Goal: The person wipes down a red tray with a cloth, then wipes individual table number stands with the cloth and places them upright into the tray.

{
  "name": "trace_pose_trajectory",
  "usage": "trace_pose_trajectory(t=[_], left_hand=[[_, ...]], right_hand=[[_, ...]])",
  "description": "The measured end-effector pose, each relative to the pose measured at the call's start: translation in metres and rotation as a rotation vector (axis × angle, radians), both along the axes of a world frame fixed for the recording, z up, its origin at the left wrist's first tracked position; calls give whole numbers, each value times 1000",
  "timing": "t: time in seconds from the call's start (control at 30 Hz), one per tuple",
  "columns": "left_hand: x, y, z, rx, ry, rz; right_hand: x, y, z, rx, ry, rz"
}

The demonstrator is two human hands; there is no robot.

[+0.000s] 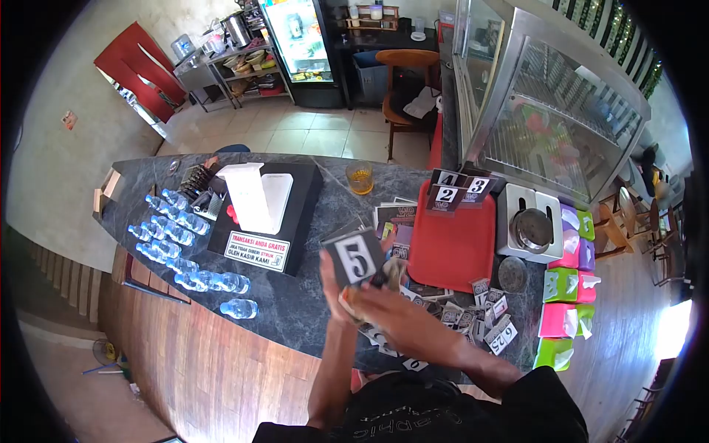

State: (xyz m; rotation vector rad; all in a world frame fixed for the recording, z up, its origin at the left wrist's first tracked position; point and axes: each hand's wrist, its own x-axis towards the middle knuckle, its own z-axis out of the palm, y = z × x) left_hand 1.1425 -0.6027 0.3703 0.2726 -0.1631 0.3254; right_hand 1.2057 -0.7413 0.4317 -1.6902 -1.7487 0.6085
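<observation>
My left hand (331, 289) grips a black table-number sign (354, 256) with a large white 5, tilted up over the counter. Against the lower part of the sign, my right hand (384, 308) is closed; a small yellowish thing shows at its fingers, too blurred to name. Below and to the right lie scattered small number tags (469, 319), including a larger one (501, 334) near the counter's front edge. More number signs marked 2, 3 and 4 (459, 192) stand at the far end of a red tray (452, 247).
Several water bottles (177, 232) stand at the left. A black cash-desk stand (301, 214) carries a white device. A glass of amber drink (360, 179) sits behind. Metal holder (546, 246), ashtray (512, 274), coloured tissue boxes (559, 320) and glass display case (550, 111) line the right.
</observation>
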Motion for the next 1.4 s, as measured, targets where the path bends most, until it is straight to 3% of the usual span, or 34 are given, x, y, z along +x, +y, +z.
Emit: trace_pose_trajectory(t=[0.03, 0.1, 0.13, 0.27, 0.33, 0.37, 0.43, 0.47, 0.5, 0.53, 0.57, 0.67, 0.73, 0.77, 0.83, 0.87, 0.9, 0.97, 1.07, 1.13, 1.2, 1.27, 1.4], left_hand=[[1, 4, 5, 55, 233, 209], [-1, 10, 6, 86, 147, 157], [-2, 8, 6, 177, 263, 204], [-1, 4, 6, 259, 195, 258], [-1, -1, 4, 223, 171, 209], [-3, -5, 6, 200, 181, 194], [-12, -6, 15, 144, 195, 176], [-15, -7, 17, 138, 216, 218], [-14, -7, 17, 179, 238, 248], [-12, -7, 11, 366, 296, 324], [-7, -15, 7, 416, 452, 418], [29, -25, -60, 570, 971, 353], [45, -61, -56, 897, 741, 538], [52, -66, -63, 1205, 623, 623], [68, -71, -53, 1327, 629, 593], [82, -74, -72, 1132, 576, 576], [86, -78, -62, 1098, 563, 516], [101, -87, -48, 980, 506, 383], [138, -93, -91, 1053, 427, 529], [141, -95, -95, 1083, 513, 474], [138, -94, -98, 1076, 618, 458], [124, -83, -102, 1043, 649, 409], [75, -52, -115, 869, 756, 253]], right_hand=[[-6, -8, -6, 27, -64, 1], [-4, -13, 7, -38, -115, 7], [-3, -16, 12, -108, -160, 11], [11, -30, 14, -58, -236, -27], [21, -38, 14, -236, -379, -103], [29, -47, 2, -52, -460, -182], [54, -49, -9, -500, -751, -283], [66, -62, -29, -320, -526, -449], [66, -66, -30, -321, -532, -469], [68, -69, -31, -203, -207, -536], [69, -72, -31, -85, 123, -585], [43, -69, -30, -134, 546, -499], [27, -72, -33, -101, 503, -515], [24, -75, -45, -33, 456, -552], [40, -93, -57, -41, 529, -627], [48, -104, -62, -52, 534, -645], [54, -111, -72, 63, 775, -670], [70, -114, -65, 36, 619, -783], [131, -123, -151, 141, 394, -1072], [186, -122, -208, 269, 180, -1252], [209, -101, -189, 399, 252, -1312], [262, -90, -259, 393, -61, -1416], [315, -67, -301, 372, -142, -1363]])
